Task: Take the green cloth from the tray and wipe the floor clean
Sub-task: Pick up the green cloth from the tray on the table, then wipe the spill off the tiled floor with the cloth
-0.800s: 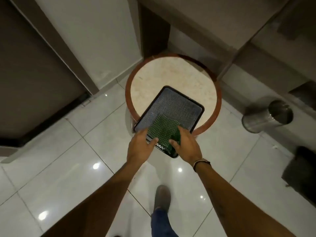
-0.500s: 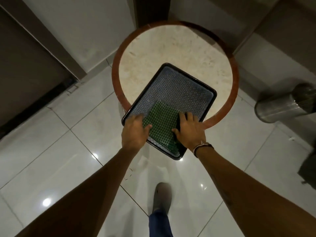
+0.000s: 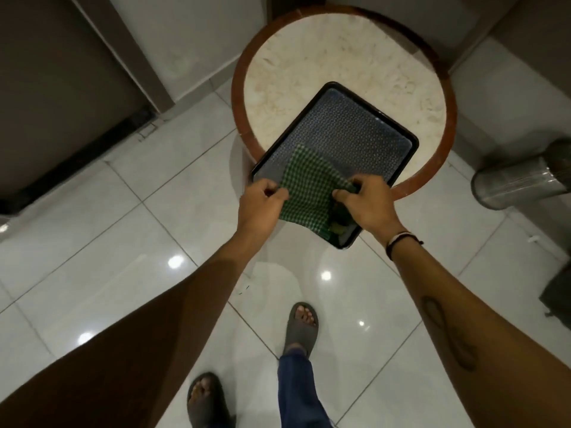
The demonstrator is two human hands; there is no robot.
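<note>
A green checked cloth (image 3: 309,186) lies at the near end of a black textured tray (image 3: 349,131). The tray rests on a round marble-topped table (image 3: 324,63) and overhangs its near edge. My left hand (image 3: 262,202) pinches the cloth's left edge. My right hand (image 3: 367,202) pinches its right edge. The cloth is stretched between them, its near part lifted and hanging over the tray's near rim. A dark patch of tray shows by my right hand.
Glossy white floor tiles (image 3: 154,230) spread below, with a faint wet-looking patch near my feet (image 3: 301,322). A steel bin (image 3: 522,177) stands at the right, a dark object (image 3: 559,298) at the right edge. A dark door (image 3: 61,88) and wall close the left.
Both hands went from lying flat on the cloth to closing on its side edges and pulling it towards me. The view moved closer over the table.
</note>
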